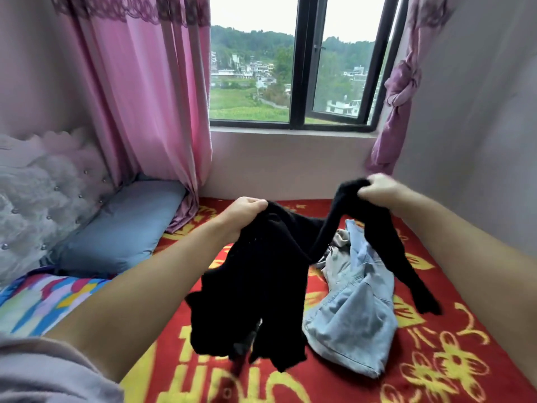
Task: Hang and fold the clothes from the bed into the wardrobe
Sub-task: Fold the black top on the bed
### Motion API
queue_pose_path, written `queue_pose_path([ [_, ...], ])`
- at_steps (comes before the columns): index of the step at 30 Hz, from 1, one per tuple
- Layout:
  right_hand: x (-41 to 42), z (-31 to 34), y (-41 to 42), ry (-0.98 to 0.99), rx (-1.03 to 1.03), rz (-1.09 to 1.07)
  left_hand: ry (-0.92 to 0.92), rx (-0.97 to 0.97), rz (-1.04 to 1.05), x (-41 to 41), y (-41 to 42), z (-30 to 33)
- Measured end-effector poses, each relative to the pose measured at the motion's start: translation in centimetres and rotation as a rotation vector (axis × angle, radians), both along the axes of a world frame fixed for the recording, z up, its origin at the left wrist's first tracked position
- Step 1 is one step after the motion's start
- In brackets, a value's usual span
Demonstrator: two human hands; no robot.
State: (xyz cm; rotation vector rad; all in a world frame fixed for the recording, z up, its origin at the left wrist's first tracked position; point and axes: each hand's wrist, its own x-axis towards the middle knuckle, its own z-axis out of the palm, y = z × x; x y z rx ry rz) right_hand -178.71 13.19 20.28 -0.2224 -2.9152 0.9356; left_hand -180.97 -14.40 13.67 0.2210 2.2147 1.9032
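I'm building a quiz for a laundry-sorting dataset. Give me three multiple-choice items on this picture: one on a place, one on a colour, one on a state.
1. Where does the light blue denim garment lie?
A. On the red and yellow bed cover
B. On the blue pillow
C. On the window sill

2. What colour is the garment held up in the hands?
A. White
B. Black
C. Pink

3. How is that garment held?
A. By the left hand alone
B. By neither hand, flat on the bed
C. By both hands, raised above the bed

Answers:
1 A: the denim rests crumpled on the bed cover, apart from the blue pillow.
2 B: the black garment is dark throughout.
3 C: the left hand and the right hand each grip a bunch of its fabric, and it hangs down between them.
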Motion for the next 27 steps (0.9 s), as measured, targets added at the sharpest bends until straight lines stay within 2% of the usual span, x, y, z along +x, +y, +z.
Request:
queue_pose_path([
  [1, 0.5, -0.9, -0.5, -0.122, 0.174, 0.078, -0.007, -0.017, -0.037, 0.1, 0.4, 0.7],
  [2, 1.0, -1.8, -1.6, -0.191, 0.229, 0.210, -0.013, -0.035, -0.073, 0.4, 0.8, 1.5],
  [3, 1.8, -2.6, -3.2, -0.224, 0.154, 0.368, -0.015, -0.064, -0.108, 0.7, 1.3, 2.2],
  [5, 3.1, -3.7, -7.0, -0.188, -0.143, 0.573, -0.018, -0.102, -0.180, 1.0, 2.0, 3.2],
  [7, 3.4, -4.6, -9.4, -0.010, -0.304, 0.539, -0.006, -0.068, -0.209, 1.2, 2.1, 3.9],
  [9, 3.2, -4.3, -10.1, 0.150, -0.437, 0.450, 0.024, 0.105, -0.201, 1.2, 1.4, 3.7],
  [10, 3.0, -4.1, -9.9, 0.180, -0.523, 0.401, 0.038, 0.170, -0.219, 1.4, 0.6, 3.3],
  [11, 3.0, -4.0, -9.8, 0.184, -0.642, 0.361, 0.056, 0.147, -0.261, 1.5, -0.2, 2.4],
  [14, 2.7, -3.0, -9.2, 0.172, -0.963, 0.254, 0.065, -0.336, -0.505, 3.3, -2.1, -2.2],
  [15, 2.4, -2.6, -8.9, 0.178, -1.017, 0.200, 0.066, -0.435, -0.513, 3.8, -2.4, -3.6],
  [17, 1.7, -2.2, -7.7, 0.186, -0.961, 0.090, 0.092, -0.347, -0.347, 4.0, -3.1, -4.8],
  [18, 1.4, -2.4, -6.8, 0.182, -0.832, 0.055, 0.112, -0.226, -0.242, 3.9, -3.4, -4.7],
  [20, 1.3, -3.2, -5.3, 0.137, -0.431, 0.083, 0.189, -0.058, -0.095, 3.4, -3.8, -3.3],
  [22, 2.0, -4.1, -5.0, 0.046, -0.198, 0.258, 0.307, -0.038, -0.055, 3.6, -2.9, -1.4],
  [25, 3.7, -5.2, -7.4, -0.051, -0.230, 0.582, 0.483, -0.202, -0.209, 4.7, 0.8, 1.2],
  [27, 4.4, -6.0, -8.2, -0.050, -0.290, 0.586, 0.581, -0.360, -0.300, 5.0, 2.6, 2.3],
])
